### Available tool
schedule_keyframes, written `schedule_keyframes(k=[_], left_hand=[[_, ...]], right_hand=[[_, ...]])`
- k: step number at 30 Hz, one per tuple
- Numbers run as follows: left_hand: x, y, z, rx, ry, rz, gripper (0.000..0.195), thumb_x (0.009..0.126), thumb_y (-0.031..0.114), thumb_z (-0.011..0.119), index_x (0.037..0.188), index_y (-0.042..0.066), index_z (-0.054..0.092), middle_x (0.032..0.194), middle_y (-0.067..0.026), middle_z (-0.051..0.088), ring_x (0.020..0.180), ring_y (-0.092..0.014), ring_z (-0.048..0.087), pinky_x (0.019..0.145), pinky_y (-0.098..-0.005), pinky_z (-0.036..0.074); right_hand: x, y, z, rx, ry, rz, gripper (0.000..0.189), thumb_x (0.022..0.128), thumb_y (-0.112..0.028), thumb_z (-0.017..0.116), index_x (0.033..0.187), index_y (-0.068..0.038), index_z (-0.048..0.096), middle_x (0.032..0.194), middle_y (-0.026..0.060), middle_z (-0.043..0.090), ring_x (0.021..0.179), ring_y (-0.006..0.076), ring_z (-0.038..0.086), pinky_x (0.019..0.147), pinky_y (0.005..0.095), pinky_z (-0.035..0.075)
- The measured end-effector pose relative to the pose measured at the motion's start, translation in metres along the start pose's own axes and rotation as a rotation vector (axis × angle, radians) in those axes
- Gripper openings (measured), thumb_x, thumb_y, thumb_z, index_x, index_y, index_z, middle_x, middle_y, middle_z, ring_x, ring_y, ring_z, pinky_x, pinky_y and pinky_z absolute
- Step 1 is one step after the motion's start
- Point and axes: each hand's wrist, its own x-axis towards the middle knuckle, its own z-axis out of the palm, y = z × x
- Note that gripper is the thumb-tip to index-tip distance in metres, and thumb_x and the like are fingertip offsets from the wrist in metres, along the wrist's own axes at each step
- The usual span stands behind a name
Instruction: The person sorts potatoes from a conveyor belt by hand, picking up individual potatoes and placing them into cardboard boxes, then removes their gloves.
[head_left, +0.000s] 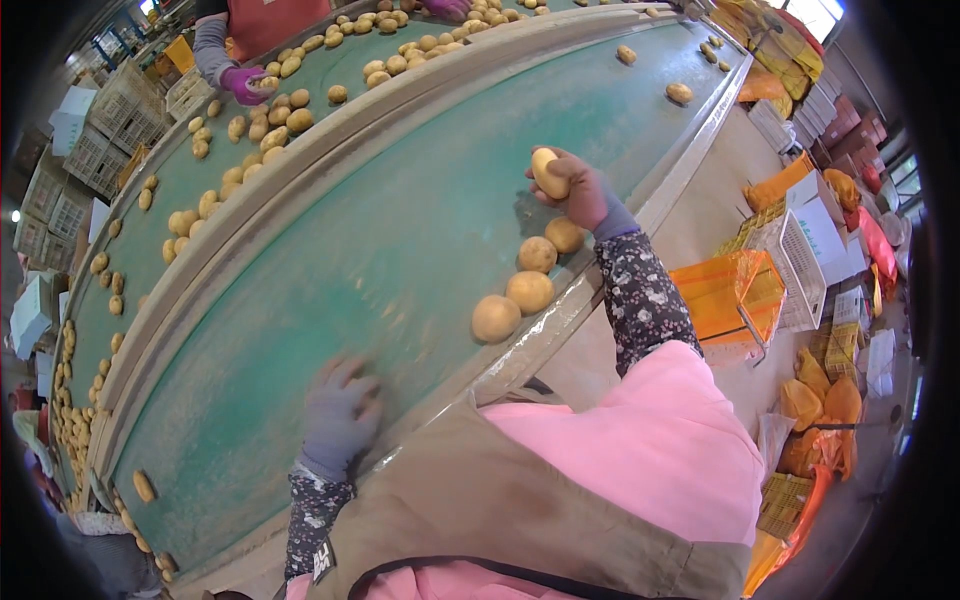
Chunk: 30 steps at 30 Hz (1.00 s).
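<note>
My right hand (574, 187), in a worn grey-purple glove, holds a pale oval potato (550, 173) raised over the green conveyor belt (420, 225). Below that hand, several round potatoes (530, 292) lie in a row along the belt's near edge. My left hand (343, 409), gloved in grey and blurred, is low over the belt at the lower left, with its fingers apart and nothing seen in it. Other potatoes lie at the belt's two ends, one (143, 486) at the lower left and one (679, 94) at the upper right.
A metal rail (555, 319) borders the near side. Past a raised divider (337, 120) runs a second belt with many potatoes, where a co-worker's purple-gloved hand (251, 85) holds a potato. An orange-lined crate (731, 289) and a white plastic crate (799, 270) stand on the right.
</note>
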Motion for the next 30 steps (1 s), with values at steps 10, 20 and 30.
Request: schedule_keyframes(k=[10,20,30], left_hand=[[0.082,0.080,0.010,0.108,0.167,0.187,0.034,0.073,0.014,0.068,0.107,0.011,0.065,0.120,-0.0134,0.058,0.111,-0.038,0.053,0.094,-0.0502,0.043],[0.133,0.118,0.050,-0.051,-0.163,0.402,0.037,0.083,0.024,0.066,0.120,0.021,0.064,0.134,-0.0143,0.051,0.106,-0.033,0.056,0.091,-0.0424,0.048],[0.150,0.108,0.057,0.164,0.122,-0.058,0.035,0.077,0.014,0.067,0.112,0.018,0.066,0.130,-0.0156,0.053,0.109,-0.035,0.055,0.090,-0.0456,0.048]], right_hand=[[-0.006,-0.041,0.043,0.891,-0.616,0.191,0.057,0.099,-0.041,0.047,0.141,-0.005,0.038,0.115,0.0248,0.056,0.063,0.0154,0.050,0.044,0.0201,0.041],[0.006,-0.059,0.044,0.766,-0.526,0.237,0.055,0.097,-0.044,0.044,0.140,-0.010,0.043,0.100,0.0198,0.064,0.059,0.0177,0.053,0.049,0.0266,0.046],[0.028,-0.073,0.004,0.941,-0.387,0.270,0.051,0.095,-0.035,0.056,0.136,-0.006,0.045,0.116,0.0190,0.058,0.086,0.0256,0.058,0.070,0.0343,0.054]])
